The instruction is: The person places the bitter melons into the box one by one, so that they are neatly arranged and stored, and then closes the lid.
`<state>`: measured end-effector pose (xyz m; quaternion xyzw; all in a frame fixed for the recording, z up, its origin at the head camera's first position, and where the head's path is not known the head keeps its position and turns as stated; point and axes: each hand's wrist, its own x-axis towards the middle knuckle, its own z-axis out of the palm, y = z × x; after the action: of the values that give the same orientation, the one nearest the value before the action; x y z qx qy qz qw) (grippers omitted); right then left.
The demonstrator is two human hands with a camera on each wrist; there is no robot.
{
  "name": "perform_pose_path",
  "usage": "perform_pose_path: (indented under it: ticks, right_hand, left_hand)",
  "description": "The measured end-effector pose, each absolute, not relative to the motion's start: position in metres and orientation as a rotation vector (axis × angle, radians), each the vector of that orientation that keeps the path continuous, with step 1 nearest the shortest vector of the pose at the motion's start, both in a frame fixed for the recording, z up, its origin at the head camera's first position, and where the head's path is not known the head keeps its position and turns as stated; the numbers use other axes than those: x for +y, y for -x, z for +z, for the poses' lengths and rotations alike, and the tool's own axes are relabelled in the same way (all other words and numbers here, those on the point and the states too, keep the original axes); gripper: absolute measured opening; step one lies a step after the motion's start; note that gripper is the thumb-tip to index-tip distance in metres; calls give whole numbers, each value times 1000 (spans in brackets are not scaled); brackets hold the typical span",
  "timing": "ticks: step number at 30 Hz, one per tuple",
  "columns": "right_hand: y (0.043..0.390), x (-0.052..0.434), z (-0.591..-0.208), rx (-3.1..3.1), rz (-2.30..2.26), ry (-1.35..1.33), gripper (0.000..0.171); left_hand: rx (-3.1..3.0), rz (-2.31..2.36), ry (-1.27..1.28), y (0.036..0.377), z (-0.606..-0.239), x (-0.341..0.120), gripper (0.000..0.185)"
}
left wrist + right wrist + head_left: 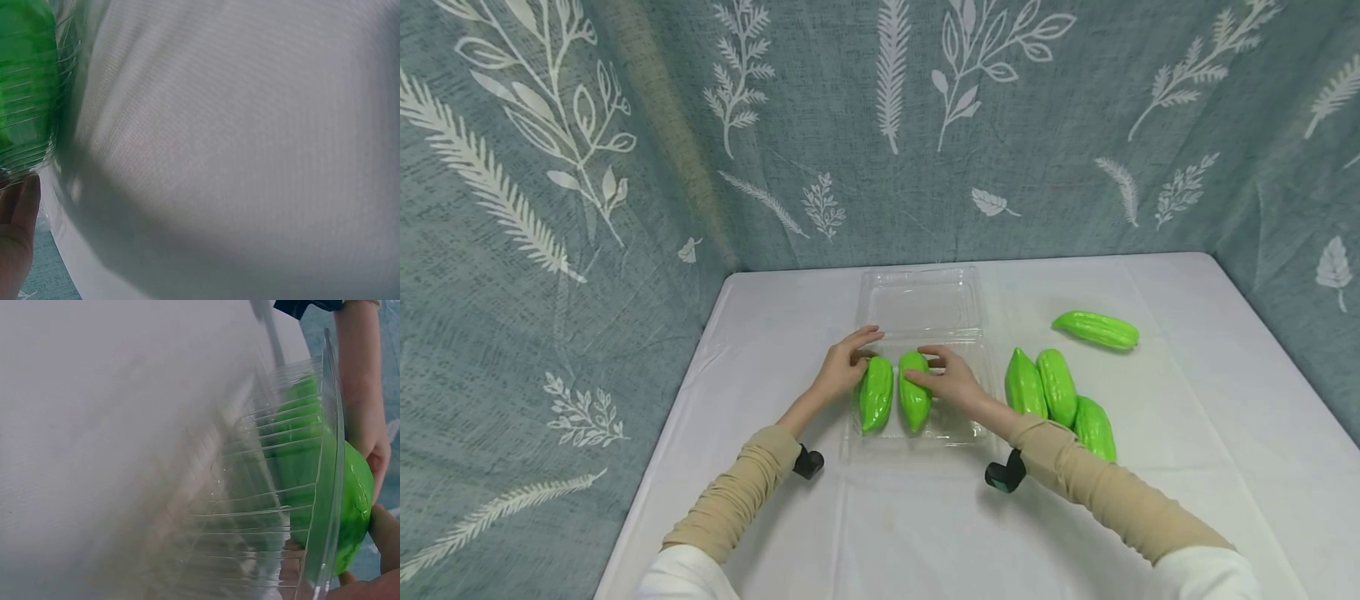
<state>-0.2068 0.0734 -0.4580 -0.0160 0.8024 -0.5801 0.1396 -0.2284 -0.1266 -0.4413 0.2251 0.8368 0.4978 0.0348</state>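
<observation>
Two glossy, ridged green gourds [895,393] lie side by side in a clear ribbed plastic clamshell tray [958,429], mid-worktop [925,533]. Left hand [842,369] and right hand [946,377] rest relaxed fingers on them. Four more gourds [1060,392] lie rightward.

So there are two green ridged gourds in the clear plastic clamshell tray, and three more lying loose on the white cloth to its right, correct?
Not quite. The clear plastic clamshell tray does hold two green ridged gourds, but the head view shows four loose on the white cloth: a cluster of three and one apart farther back.
</observation>
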Motion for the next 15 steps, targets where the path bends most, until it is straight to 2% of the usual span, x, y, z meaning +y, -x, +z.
perform_pose_path:
  ticks: [15]
  right_hand:
    - [208, 65, -459, 2401, -1613, 81, 58]
  left_hand:
    - [2556, 1530, -702, 230, -442, -127, 47]
